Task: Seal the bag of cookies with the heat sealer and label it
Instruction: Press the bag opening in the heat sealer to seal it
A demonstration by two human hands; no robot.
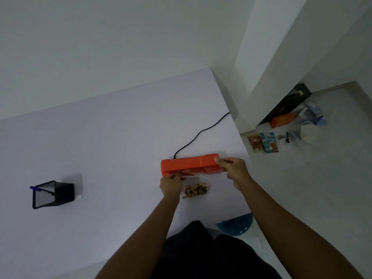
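Observation:
An orange heat sealer (189, 163) lies on the white table (112, 150), its black cord (201, 135) running off to the back right. A clear bag of cookies (195, 191) lies just in front of it, with its open top edge stretched along the sealer's jaw. My left hand (171, 184) pinches the bag's top left corner at the sealer's left end. My right hand (231, 170) pinches the top right corner, thumb against the sealer's right end. The sealer's lid looks slightly raised.
A black mesh pen holder (53, 195) with a blue pen stands at the table's left. On the floor to the right lie snack packets (263, 141), an orange box (281, 120) and a white container (310, 132). A blue stool (237, 224) sits by my legs.

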